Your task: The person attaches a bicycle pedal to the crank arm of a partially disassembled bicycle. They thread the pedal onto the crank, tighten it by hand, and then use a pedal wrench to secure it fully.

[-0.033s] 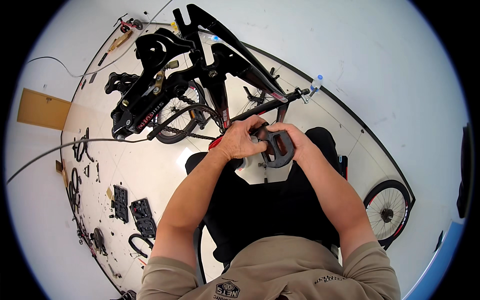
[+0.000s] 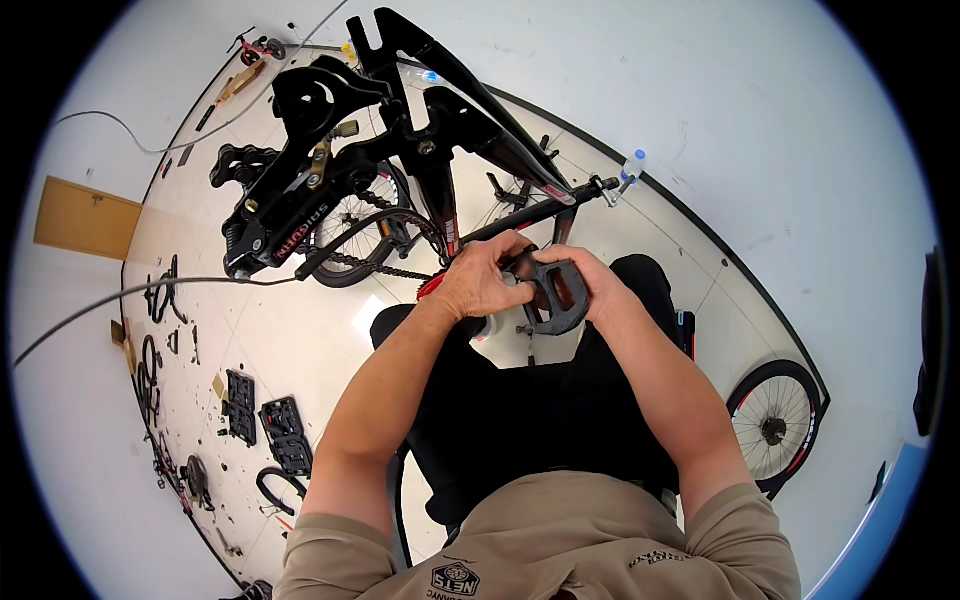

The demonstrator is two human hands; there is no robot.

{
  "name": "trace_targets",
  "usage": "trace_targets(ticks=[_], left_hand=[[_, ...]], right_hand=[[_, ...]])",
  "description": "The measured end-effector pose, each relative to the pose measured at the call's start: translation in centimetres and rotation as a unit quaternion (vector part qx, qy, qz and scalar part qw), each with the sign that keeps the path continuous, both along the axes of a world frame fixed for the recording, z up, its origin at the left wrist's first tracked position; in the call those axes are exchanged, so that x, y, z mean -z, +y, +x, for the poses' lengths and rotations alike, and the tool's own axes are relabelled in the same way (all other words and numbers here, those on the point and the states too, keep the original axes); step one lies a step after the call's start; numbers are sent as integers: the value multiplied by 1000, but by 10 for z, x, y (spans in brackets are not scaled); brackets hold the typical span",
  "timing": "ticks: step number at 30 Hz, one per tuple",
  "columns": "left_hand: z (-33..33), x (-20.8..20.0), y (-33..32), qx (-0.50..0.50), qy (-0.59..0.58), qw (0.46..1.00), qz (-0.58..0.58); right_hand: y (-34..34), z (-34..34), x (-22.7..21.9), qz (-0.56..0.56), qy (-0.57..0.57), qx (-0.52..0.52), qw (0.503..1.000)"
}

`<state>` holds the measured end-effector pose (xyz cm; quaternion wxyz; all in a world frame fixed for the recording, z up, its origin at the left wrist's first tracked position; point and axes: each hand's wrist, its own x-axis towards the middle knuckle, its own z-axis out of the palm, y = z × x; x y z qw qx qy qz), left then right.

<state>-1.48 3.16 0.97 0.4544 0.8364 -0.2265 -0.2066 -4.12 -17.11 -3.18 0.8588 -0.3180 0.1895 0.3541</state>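
Note:
A dark grey bicycle pedal (image 2: 556,318) with an open cage sits between my hands, just above my knees. My right hand (image 2: 592,282) grips its far and right side. From the left, my left hand (image 2: 482,280) closes its fingers at the pedal's inner end; what the fingertips pinch there is hidden. Right beyond my hands stands the black bicycle frame (image 2: 437,205), its fork-like dropouts raised toward the upper left. A rear derailleur (image 2: 290,215) hangs from it, and the chain (image 2: 395,270) runs down toward a red part beside my left hand.
Two black tool cases (image 2: 287,437) lie unfolded on the floor at left, among scattered small parts. A loose wheel (image 2: 774,425) leans at the right wall. A water bottle (image 2: 633,165) stands by the far wall. A cable (image 2: 150,287) stretches leftward from the derailleur.

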Motion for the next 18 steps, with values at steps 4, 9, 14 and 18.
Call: trace_targets(ticks=[4,9,14,18], left_hand=[[0,1,-3,4,-16,1000,9],[-3,2,-3,4,-41,999,20],[-4,-3,-5,7,-33,999,31],[-4,0,-4,-2,-36,999,34]], right_hand=[[-5,0,-2,-1,1,-21,1000],[-4,-9,-4,21,-5,5,1000],[-5,-10,-3,34,-12,4,999],[-3,-8,2,1,-4,18,1000]])
